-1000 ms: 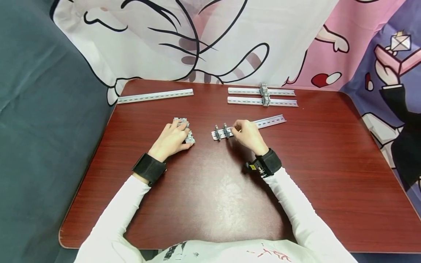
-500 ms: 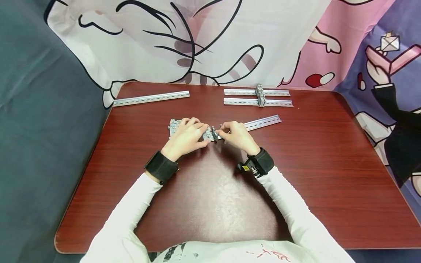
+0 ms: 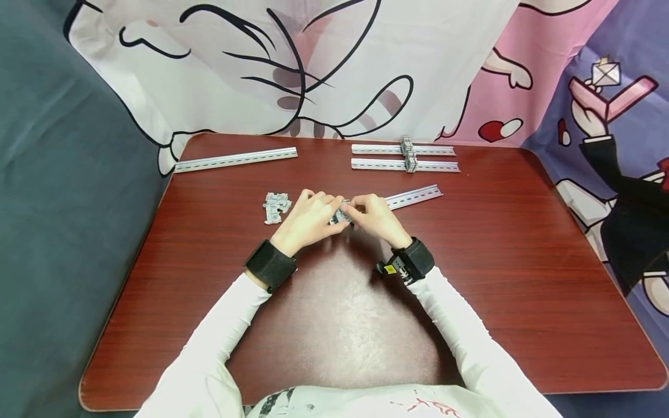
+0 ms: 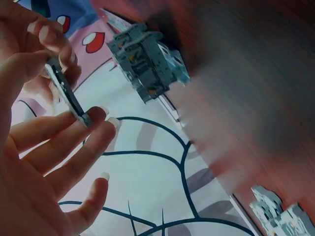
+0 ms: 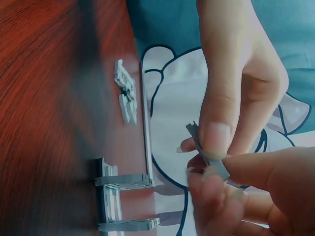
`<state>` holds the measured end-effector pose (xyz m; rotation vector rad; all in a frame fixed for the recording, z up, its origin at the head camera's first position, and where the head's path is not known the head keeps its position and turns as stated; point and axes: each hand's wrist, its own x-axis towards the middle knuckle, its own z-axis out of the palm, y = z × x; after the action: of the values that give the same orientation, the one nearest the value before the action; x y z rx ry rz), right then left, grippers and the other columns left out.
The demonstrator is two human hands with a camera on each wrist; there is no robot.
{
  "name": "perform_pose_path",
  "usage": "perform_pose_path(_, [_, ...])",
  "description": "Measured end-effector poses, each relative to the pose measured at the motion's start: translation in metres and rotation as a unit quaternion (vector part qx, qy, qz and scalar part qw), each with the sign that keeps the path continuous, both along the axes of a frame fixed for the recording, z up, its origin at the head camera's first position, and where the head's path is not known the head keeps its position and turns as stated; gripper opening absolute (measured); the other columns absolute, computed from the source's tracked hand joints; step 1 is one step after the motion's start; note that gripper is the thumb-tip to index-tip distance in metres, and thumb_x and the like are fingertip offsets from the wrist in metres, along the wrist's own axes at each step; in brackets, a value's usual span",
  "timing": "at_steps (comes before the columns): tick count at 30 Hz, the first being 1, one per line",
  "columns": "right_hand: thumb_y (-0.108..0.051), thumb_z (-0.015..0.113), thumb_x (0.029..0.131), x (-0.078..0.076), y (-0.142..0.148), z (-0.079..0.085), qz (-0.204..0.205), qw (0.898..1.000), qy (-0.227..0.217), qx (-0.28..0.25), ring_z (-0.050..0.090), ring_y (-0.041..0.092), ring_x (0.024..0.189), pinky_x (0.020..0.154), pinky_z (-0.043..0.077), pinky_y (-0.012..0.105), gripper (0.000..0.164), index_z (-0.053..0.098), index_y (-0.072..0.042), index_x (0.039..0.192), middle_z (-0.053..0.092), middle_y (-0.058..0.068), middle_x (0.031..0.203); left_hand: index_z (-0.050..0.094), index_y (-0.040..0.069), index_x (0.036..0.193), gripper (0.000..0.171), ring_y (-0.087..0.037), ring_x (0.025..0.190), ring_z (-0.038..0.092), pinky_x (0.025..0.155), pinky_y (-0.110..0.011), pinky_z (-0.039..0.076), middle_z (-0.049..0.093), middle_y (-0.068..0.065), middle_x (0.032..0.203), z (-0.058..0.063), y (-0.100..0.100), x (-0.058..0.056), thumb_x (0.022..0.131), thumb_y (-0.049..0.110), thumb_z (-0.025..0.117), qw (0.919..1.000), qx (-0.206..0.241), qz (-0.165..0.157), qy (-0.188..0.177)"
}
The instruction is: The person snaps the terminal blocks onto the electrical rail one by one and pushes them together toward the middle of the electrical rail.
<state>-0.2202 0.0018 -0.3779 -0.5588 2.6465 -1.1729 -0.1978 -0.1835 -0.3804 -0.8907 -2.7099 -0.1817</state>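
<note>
Both hands meet over the near DIN rail (image 3: pixel 413 197). A thin grey terminal block (image 4: pixel 69 96) is pinched by my left hand (image 3: pixel 309 217), its thumb at one end and fingertips at the other. My right hand (image 3: pixel 375 219) pinches the same block, seen edge-on in the right wrist view. Two upright terminal blocks (image 5: pixel 125 180) are clipped on the near rail beneath; in the head view the hands mostly cover them. Left of my left hand, loose terminal blocks (image 3: pixel 276 207) lie flat on the table.
Two DIN rails (image 3: pixel 376 149) lie parallel at the back right, bridged by a cluster of terminal blocks (image 3: pixel 409 155). Another bare rail (image 3: pixel 235 159) lies at the back left. A printed cloth (image 3: pixel 235 104) hangs behind the table's far edge.
My left hand has moved right from the loose blocks, carrying one terminal block to my right hand. The right hand has shifted slightly left and now pinches that block too.
</note>
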Motion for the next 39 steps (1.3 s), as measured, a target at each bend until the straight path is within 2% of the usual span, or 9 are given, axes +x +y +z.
perform_pose_path(6, [-0.032, 0.061, 0.095, -0.005, 0.007, 0.003, -0.037, 0.999, -0.015, -0.017, 0.067, 0.036, 0.069, 0.056, 0.039, 0.025, 0.028, 0.071, -0.009, 0.083, 0.07, 0.017, 0.073, 0.063, 0.008, 0.125, 0.048, -0.024, 0.088, 0.063, 0.083, -0.04, 0.043, 0.071, -0.005, 0.1, -0.001, -0.003, -0.001, 0.09, 0.04, 0.065, 0.9999, 0.008, 0.012, -0.007])
perform_pose_path(8, [-0.032, 0.061, 0.095, -0.008, 0.012, 0.005, -0.051, 0.999, -0.007, -0.01, 0.066, 0.031, 0.066, 0.059, 0.04, 0.027, 0.027, 0.071, -0.009, 0.084, 0.07, 0.016, 0.074, 0.064, 0.009, 0.123, 0.042, -0.025, 0.09, 0.063, 0.082, -0.041, 0.044, 0.072, -0.005, 0.101, -0.001, -0.007, -0.002, 0.091, 0.036, 0.065, 0.9995, 0.007, 0.02, -0.024])
perform_pose_path(12, [-0.032, 0.06, 0.095, -0.014, 0.026, 0.006, -0.066, 0.998, 0.004, -0.005, 0.064, 0.031, 0.065, 0.062, 0.039, 0.028, 0.028, 0.071, -0.008, 0.084, 0.068, 0.017, 0.072, 0.067, 0.009, 0.115, 0.029, -0.027, 0.093, 0.063, 0.079, -0.042, 0.045, 0.072, -0.006, 0.103, -0.005, -0.013, -0.004, 0.093, 0.027, 0.061, 0.997, 0.001, 0.031, -0.071])
perform_pose_path(15, [-0.031, 0.06, 0.096, -0.02, 0.036, 0.004, -0.073, 0.997, 0.01, -0.007, 0.064, 0.036, 0.068, 0.06, 0.038, 0.028, 0.028, 0.07, -0.007, 0.084, 0.067, 0.017, 0.07, 0.069, 0.01, 0.111, 0.025, -0.028, 0.094, 0.062, 0.078, -0.043, 0.046, 0.071, -0.006, 0.106, -0.008, -0.013, -0.004, 0.094, 0.026, 0.059, 0.9941, -0.014, 0.031, -0.103])
perform_pose_path(21, [-0.027, 0.059, 0.095, -0.031, 0.058, -0.004, -0.103, 0.993, 0.037, 0.04, 0.059, 0.02, 0.057, 0.055, 0.037, 0.027, 0.026, 0.07, -0.006, 0.083, 0.067, 0.017, 0.069, 0.069, 0.011, 0.098, 0.02, -0.03, 0.1, 0.061, 0.078, -0.045, 0.049, 0.07, -0.006, 0.104, -0.013, -0.008, -0.001, 0.094, 0.028, 0.06, 0.9864, -0.054, 0.022, -0.154])
perform_pose_path(25, [-0.024, 0.059, 0.094, -0.039, 0.073, -0.011, -0.123, 0.988, 0.052, 0.075, 0.055, 0.012, 0.053, 0.057, 0.038, 0.027, 0.026, 0.071, -0.004, 0.083, 0.068, 0.016, 0.067, 0.069, 0.009, 0.109, 0.026, -0.031, 0.112, 0.057, 0.087, -0.048, 0.048, 0.067, -0.008, 0.117, -0.013, -0.004, 0.002, 0.094, 0.029, 0.06, 0.977, -0.072, 0.032, -0.198])
perform_pose_path(29, [-0.023, 0.06, 0.093, -0.047, 0.086, -0.016, -0.139, 0.982, 0.063, 0.108, 0.057, 0.014, 0.055, 0.057, 0.039, 0.028, 0.025, 0.073, -0.002, 0.085, 0.066, 0.01, 0.065, 0.065, 0.007, 0.121, 0.036, -0.032, 0.118, 0.051, 0.094, -0.049, 0.043, 0.062, -0.011, 0.129, -0.014, 0.001, 0.004, 0.095, 0.03, 0.059, 0.9664, -0.079, 0.038, -0.241])
perform_pose_path(34, [-0.024, 0.061, 0.093, -0.054, 0.095, -0.021, -0.159, 0.973, 0.068, 0.15, 0.058, 0.024, 0.066, 0.06, 0.045, 0.036, 0.025, 0.075, -0.004, 0.089, 0.067, 0.009, 0.073, 0.061, 0.005, 0.129, 0.043, -0.034, 0.127, 0.046, 0.098, -0.051, 0.041, 0.054, -0.013, 0.141, -0.015, 0.005, 0.006, 0.095, 0.032, 0.059, 0.9634, -0.089, 0.034, -0.25])
perform_pose_path(39, [-0.023, 0.061, 0.091, -0.059, 0.1, -0.023, -0.175, 0.965, 0.075, 0.182, 0.063, 0.031, 0.076, 0.066, 0.051, 0.048, 0.022, 0.074, -0.006, 0.091, 0.07, 0.012, 0.084, 0.06, 0.002, 0.128, 0.045, -0.037, 0.133, 0.04, 0.102, -0.053, 0.039, 0.052, -0.015, 0.141, -0.018, 0.008, 0.007, 0.094, 0.032, 0.06, 0.9641, -0.088, 0.03, -0.249])
